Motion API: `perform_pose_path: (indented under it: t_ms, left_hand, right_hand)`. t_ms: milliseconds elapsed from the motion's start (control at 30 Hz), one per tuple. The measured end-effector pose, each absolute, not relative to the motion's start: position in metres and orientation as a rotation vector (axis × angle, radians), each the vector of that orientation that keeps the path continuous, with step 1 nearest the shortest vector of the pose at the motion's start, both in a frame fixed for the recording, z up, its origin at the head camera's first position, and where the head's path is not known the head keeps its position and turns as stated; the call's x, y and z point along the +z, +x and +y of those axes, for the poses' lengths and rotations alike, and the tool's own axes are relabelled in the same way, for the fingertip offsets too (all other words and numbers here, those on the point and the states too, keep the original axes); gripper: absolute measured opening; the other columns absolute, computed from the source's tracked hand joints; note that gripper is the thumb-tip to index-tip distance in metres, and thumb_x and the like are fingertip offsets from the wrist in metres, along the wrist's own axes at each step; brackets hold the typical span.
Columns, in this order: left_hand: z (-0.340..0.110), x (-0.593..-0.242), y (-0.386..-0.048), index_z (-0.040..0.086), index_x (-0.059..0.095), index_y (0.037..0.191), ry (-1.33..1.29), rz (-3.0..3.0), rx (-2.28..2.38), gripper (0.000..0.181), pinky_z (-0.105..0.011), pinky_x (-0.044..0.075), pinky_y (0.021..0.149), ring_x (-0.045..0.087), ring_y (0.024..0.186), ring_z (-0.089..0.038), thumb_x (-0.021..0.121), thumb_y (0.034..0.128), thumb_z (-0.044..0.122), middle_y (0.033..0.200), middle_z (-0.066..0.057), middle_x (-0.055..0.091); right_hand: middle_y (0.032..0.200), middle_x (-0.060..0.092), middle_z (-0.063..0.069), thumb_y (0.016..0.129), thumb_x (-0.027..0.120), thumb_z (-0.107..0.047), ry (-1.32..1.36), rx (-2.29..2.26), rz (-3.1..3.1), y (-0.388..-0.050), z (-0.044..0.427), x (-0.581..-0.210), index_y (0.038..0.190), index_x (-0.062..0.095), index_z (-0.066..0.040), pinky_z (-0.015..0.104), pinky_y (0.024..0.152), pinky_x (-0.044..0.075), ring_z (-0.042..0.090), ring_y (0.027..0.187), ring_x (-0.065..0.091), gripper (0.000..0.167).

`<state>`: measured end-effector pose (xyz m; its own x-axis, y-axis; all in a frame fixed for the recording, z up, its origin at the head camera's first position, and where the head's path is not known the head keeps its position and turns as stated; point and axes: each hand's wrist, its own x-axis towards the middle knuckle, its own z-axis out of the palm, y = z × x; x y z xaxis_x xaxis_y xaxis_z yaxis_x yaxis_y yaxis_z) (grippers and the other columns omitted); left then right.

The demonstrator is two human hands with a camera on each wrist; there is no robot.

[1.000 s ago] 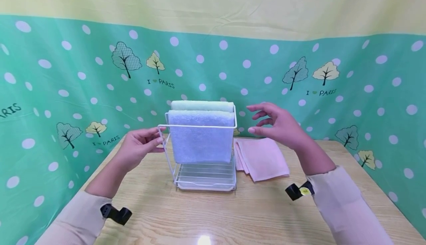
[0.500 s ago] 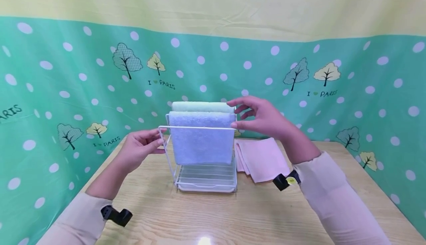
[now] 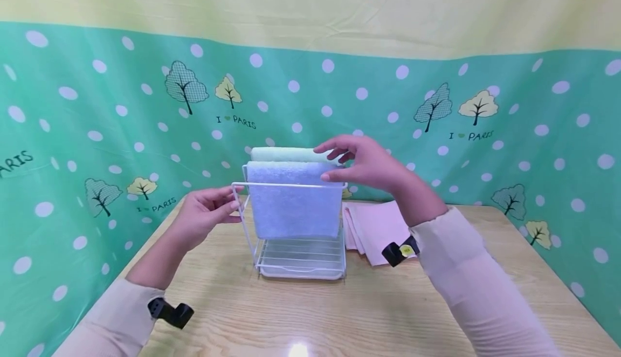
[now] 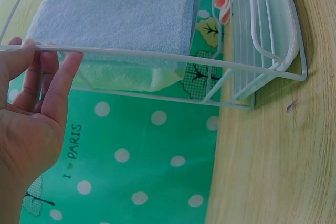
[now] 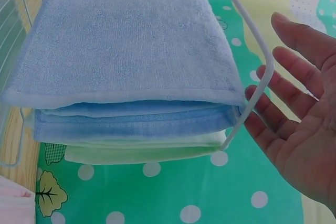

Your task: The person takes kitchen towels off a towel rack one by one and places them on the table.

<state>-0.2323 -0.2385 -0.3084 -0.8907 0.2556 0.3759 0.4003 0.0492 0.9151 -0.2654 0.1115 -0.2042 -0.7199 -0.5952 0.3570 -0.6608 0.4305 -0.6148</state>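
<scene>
A white wire rack [image 3: 301,277] with a slatted tray at its base stands on the table. Over its upper part hang a folded light blue towel [image 3: 296,214] and, behind it, a folded pale green towel [image 3: 278,154]. My left hand [image 3: 207,212] pinches the rack's left side wire between thumb and fingers; the left wrist view shows the fingertips on that wire [image 4: 131,53]. At the towels' upper right is my right hand [image 3: 364,162], fingers loosely bent and spread. In the right wrist view the right hand [image 5: 310,114] is beside the rack's top wire, gripping nothing.
A folded pink cloth [image 3: 375,225] lies on the wooden table [image 3: 271,314] just right of the rack, partly behind the right wrist's camera [image 3: 395,253]. Behind the table hangs a green and yellow curtain [image 3: 301,93] with white dots and printed trees.
My right hand has moved left, from beside the rack to over the right end of the towels. The left hand keeps its hold on the side wire, and the rack and towels look unmoved.
</scene>
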Motion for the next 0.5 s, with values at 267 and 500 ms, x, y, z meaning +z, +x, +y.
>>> perform_pose_path:
  t_ms: [267, 500]
  left_hand:
    - [-0.239, -0.308, -0.232, 0.015, 0.073, 0.116, -0.711, -2.183, -1.985, 0.031, -0.046, 0.059, 0.076, 0.065, 0.081, -0.013, 0.066, 0.0909, -0.002, 0.092, -0.006, 0.067]
    - [-0.239, -0.307, -0.233, 0.016, 0.073, 0.115, -0.707, -2.191, -1.979, 0.030, -0.043, 0.060, 0.075, 0.065, 0.081, -0.012, 0.066, 0.0911, -0.001, 0.092, -0.007, 0.066]
  right_hand:
    - [0.126, 0.063, 0.004, 0.083, 0.080, -0.018, 1.119, 1.218, -2.614, -0.274, 0.102, -0.204, 0.126, 0.066, -0.014, 0.036, 0.094, 0.053, 0.017, 0.107, 0.059, 0.046]
    - [0.130, 0.061, 0.001, 0.082, 0.080, -0.017, 1.050, 1.175, -2.695, -0.279, 0.094, -0.201, 0.128, 0.065, -0.022, 0.034, 0.084, 0.059, 0.017, 0.107, 0.061, 0.049]
